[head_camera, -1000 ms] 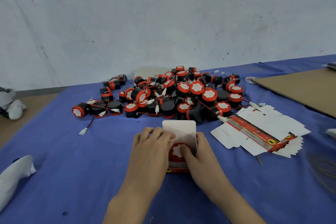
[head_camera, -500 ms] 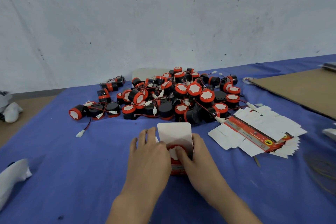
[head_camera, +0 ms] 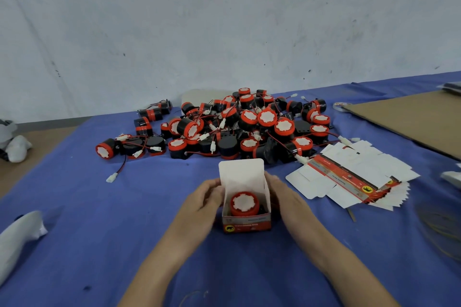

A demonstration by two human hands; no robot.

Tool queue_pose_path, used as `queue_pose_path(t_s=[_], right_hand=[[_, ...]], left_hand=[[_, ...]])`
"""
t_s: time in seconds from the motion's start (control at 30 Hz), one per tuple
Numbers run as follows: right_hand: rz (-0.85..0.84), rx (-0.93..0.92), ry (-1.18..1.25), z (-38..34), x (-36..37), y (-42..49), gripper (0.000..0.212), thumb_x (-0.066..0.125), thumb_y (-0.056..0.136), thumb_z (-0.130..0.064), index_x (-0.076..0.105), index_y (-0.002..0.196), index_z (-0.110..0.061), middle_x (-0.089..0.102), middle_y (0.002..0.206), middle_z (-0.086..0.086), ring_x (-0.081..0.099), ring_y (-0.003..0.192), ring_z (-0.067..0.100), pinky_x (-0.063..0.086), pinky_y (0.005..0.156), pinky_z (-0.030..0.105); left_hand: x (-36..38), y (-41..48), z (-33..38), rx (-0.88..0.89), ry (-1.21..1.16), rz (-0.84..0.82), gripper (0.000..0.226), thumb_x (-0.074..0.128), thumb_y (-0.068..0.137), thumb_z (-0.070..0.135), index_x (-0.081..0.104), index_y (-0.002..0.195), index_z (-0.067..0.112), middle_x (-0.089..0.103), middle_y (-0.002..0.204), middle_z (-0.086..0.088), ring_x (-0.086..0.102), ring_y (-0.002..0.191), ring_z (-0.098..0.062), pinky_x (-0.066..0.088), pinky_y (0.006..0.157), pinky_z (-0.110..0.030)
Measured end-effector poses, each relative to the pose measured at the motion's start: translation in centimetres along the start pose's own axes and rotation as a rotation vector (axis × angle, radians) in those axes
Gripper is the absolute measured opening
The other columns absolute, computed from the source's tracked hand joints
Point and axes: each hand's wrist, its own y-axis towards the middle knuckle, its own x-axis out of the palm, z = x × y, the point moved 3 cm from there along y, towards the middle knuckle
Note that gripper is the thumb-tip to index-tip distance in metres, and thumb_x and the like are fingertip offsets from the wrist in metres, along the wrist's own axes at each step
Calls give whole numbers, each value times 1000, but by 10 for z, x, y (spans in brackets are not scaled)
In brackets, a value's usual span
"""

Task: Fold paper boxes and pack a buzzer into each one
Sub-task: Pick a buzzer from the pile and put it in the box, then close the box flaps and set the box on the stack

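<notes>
A small red-and-white paper box [head_camera: 247, 224] stands upright on the blue cloth, its white lid flap raised at the back. Inside sits a black buzzer [head_camera: 244, 203] with a red rim and white face pointing up. My left hand [head_camera: 199, 204] grips the box's left wall with curled fingers. My right hand [head_camera: 287, 197] lies along the box's right wall, fingers fairly straight and reaching toward its back corner. Behind the box is a big pile of loose buzzers [head_camera: 249, 127] with red-black wires and white plugs.
A fanned stack of flat unfolded boxes [head_camera: 349, 177] lies to the right of the box. A brown cardboard sheet [head_camera: 411, 117] covers the far right. A white bundle [head_camera: 17, 239] lies at the left edge. One white plug [head_camera: 112, 177] trails from the pile.
Both hands have pulled off the top of the box to its sides. The buzzer they were pressing down now sits uncovered inside, and the lid flap stands free.
</notes>
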Motion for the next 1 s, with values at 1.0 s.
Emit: queue_pose_path(t_s=[1.0], right_hand=[[-174,-299,-582,5,-16,-28,34,43,94,-57,55,126,-57,38,144,-41,45,128,-12,47,99,19]], left_hand=[[-6,-17,-16,423,708,-70,53,28,90,71,52,132,49,34,135,43,25,127,22,29,101,-9]])
